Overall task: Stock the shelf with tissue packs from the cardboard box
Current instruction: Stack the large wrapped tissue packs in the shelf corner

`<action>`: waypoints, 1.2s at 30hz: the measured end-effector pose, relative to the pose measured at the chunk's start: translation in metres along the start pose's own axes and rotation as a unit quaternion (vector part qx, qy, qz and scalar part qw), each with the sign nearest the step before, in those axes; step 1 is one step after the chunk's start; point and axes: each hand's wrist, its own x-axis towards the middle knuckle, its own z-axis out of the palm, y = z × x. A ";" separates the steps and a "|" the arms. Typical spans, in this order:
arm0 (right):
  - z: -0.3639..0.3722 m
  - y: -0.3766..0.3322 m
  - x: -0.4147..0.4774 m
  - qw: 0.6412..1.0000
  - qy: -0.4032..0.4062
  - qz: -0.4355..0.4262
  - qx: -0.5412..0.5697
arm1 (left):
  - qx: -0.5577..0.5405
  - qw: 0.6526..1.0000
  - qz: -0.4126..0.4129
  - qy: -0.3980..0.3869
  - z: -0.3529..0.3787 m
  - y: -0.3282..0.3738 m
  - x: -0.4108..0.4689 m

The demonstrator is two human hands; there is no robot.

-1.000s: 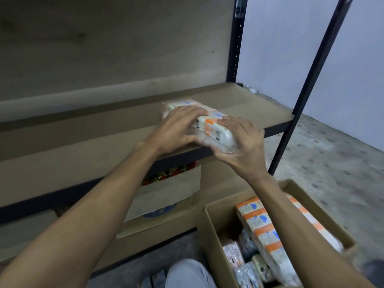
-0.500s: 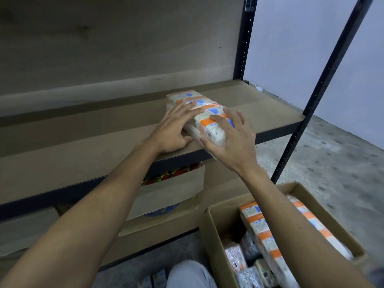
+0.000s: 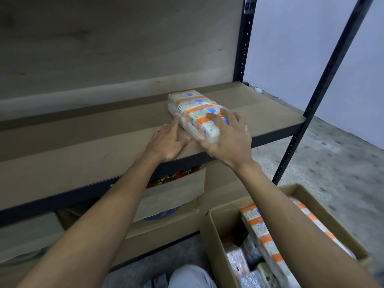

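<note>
The right hand [image 3: 226, 138] lies spread over the near end of the tissue pack [image 3: 199, 115], fingers draped on top, not clenched, probably to press and steer it. The left hand [image 3: 168, 140] rests flat and open on the shelf [image 3: 83, 146], fingertips touching the pack's left side as a guide. The pack lies angled near the shelf's right end; more packs wait in the cardboard box [image 3: 220, 227] below right

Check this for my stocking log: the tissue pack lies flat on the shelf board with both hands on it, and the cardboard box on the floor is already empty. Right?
Not quite. The cardboard box is not empty: the head view shows more packs inside. The rest holds: the tissue pack lies on the shelf board, left hand and right hand touching it.
</note>
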 end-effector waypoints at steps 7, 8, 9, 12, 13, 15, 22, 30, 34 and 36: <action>0.007 0.005 0.007 1.000 0.012 -0.002 -0.023 | 0.093 0.995 -0.003 -0.022 0.002 0.000 0.006; 0.007 0.007 0.009 1.000 0.010 0.001 -0.023 | 0.094 0.995 -0.006 -0.022 0.002 0.000 0.007; 0.008 0.010 0.011 1.000 0.008 0.006 -0.024 | 0.096 0.995 -0.010 -0.020 0.003 0.001 0.008; 0.008 0.021 0.018 0.999 0.012 0.016 -0.028 | 0.100 0.995 -0.015 -0.014 0.004 0.006 0.013; 0.007 0.026 0.021 0.999 0.011 0.023 -0.027 | 0.102 0.995 -0.015 -0.014 0.005 0.009 0.015; 0.005 0.036 0.026 0.999 0.008 0.040 -0.022 | 0.104 0.994 -0.010 -0.016 0.008 0.014 0.022; 0.001 0.077 0.051 0.997 -0.012 0.073 -0.033 | 0.095 0.995 0.010 -0.026 0.021 0.041 0.050; -0.003 0.115 0.076 0.994 -0.033 0.095 -0.051 | 0.084 0.995 0.042 -0.032 0.036 0.066 0.086; -0.004 0.133 0.091 0.993 -0.038 0.104 -0.048 | 0.077 0.996 0.046 -0.020 0.041 0.071 0.100; -0.003 0.142 0.099 0.992 -0.041 0.108 -0.047 | 0.075 0.996 0.044 -0.011 0.044 0.071 0.103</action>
